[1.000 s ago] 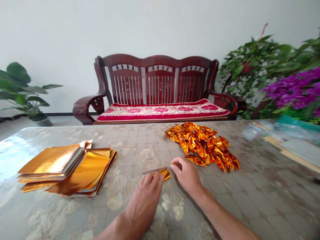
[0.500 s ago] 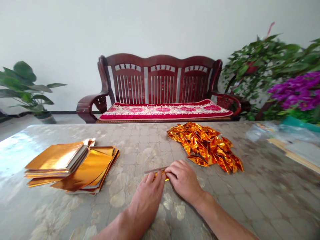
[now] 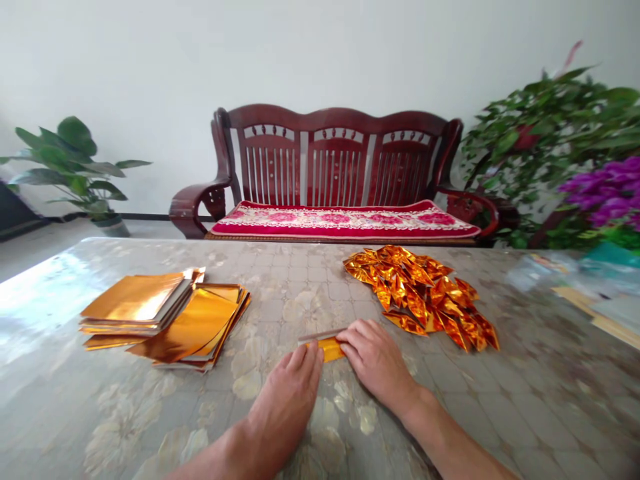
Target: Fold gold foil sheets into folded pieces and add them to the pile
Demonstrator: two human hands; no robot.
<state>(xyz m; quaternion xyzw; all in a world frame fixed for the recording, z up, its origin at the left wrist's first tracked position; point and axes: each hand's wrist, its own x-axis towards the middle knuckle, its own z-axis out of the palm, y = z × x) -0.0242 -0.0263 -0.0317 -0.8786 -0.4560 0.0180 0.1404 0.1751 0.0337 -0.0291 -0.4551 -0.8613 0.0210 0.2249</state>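
A small folded strip of gold foil paper [image 3: 326, 345] lies on the table [image 3: 500, 400] between my hands. My left hand [image 3: 290, 400] lies palm down with its fingertips pressing the strip's near left edge. My right hand [image 3: 375, 360] presses its fingers on the strip's right end. A stack of flat gold foil sheets [image 3: 165, 317] rests at the left. A heap of folded gold foil pieces [image 3: 423, 293] lies to the right, just beyond my right hand.
A dark wooden bench [image 3: 340, 173] with a red cushion stands behind the table. Potted plants [image 3: 75, 160] stand at the left, leafy plants with purple flowers [image 3: 605, 193] at the right. Plastic bags and flat packets [image 3: 590, 293] lie at the table's right edge.
My right hand slid over the strip's right end, then stayed there. The camera view shifted left, so everything sits further right in the picture.
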